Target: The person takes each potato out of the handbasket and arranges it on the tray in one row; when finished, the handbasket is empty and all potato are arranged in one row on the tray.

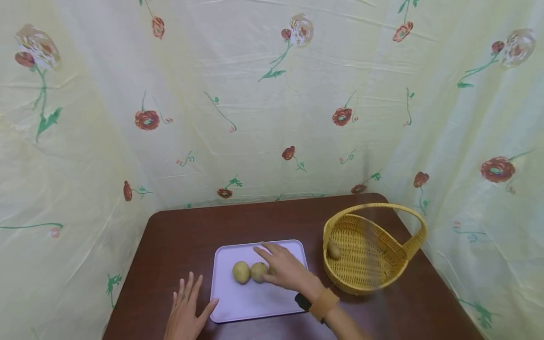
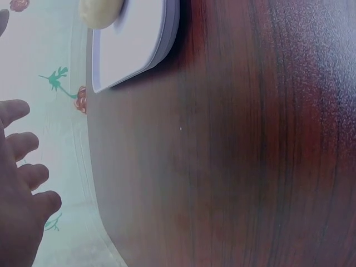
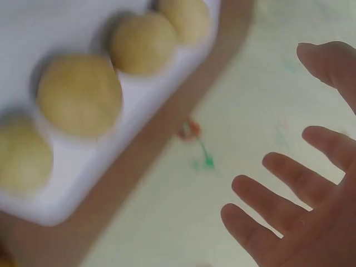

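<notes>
Several round, yellow-green fruits or vegetables sit on a pale lilac tray (image 1: 255,307); their exact kind is unclear. In the head view one round piece (image 1: 241,272) lies at the left, with a second round piece (image 1: 259,272) beside it; others are partly hidden under my right hand (image 1: 286,269). That hand hovers over the tray, fingers spread and holding nothing. My left hand (image 1: 187,307) is at the tray's left side, fingers extended, its thumb overlapping the rim in view; contact cannot be told. A brownish oval piece (image 1: 334,250) lies inside the wicker basket (image 1: 361,288).
The basket, with a tall arched handle (image 1: 382,206), stands right of the tray on a dark brown wooden table (image 1: 187,236). A flowered curtain (image 1: 255,118) hangs behind and along both sides. The right wrist carries a tan band (image 1: 324,304).
</notes>
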Motion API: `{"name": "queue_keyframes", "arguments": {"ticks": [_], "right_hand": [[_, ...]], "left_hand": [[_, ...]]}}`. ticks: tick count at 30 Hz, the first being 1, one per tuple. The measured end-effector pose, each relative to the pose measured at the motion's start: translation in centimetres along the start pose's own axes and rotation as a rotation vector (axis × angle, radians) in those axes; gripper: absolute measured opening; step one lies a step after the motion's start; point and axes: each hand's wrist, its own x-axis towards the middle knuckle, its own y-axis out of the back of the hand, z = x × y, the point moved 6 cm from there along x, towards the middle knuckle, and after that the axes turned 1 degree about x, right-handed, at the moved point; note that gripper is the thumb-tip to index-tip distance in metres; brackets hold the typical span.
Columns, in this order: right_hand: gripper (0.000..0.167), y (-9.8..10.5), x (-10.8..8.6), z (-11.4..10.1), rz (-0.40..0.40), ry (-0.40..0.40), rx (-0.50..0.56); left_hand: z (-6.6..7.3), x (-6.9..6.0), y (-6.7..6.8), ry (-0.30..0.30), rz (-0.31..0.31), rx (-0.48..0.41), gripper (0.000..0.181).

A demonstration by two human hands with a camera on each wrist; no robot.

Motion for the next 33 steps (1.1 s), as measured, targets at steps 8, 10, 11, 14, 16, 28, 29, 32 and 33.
{"name": "queue_keyframes", "arguments": {"ticks": [8, 10, 11, 14, 16, 28, 29, 32, 33], "right_hand": [[0.069, 8.7, -7.4, 5.3, 0.216, -0.11, 0.005], [0.067, 9.8, -9.2, 7.2, 0.229, -0.131, -0.018], [0.065, 10.2, -9.9, 8.2, 0.231, -0.132, -0.027], [0.062, 10.9, -11.6, 10.8, 0.216, -0.113, -0.085], [0.063, 10.9, -12.1, 12.6, 0.176, -0.114, -0.115], [0.065, 5.8, -9.4, 19.5, -0.237, -0.311, 0.077], [0.064, 5.3, -9.1, 19.7, -0.26, -0.311, 0.104], [0.057, 3.5, -8.5, 20.0, -0.307, -0.32, 0.157], [0.053, 3.1, -8.5, 20.0, -0.316, -0.323, 0.168]], "left_hand": [[0.1, 0.3, -0.2, 0.031, -0.041, 0.009, 0.085], [0.2, 0.4, -0.3, 0.033, -0.046, 0.008, 0.085], [0.2, 0.4, -0.3, 0.031, -0.044, 0.007, 0.085], [0.4, 0.3, -0.2, 0.019, -0.033, 0.008, 0.084], [0.4, 0.2, -0.2, 0.012, -0.026, 0.006, 0.084], [0.1, 0.1, -0.1, 0.037, -0.058, 0.002, 0.086], [0.1, 0.1, -0.1, 0.04, -0.06, 0.002, 0.086], [0.0, 0.0, 0.0, 0.041, -0.058, 0.002, 0.086], [0.0, 0.0, 0.0, 0.04, -0.058, 0.003, 0.086]]}}
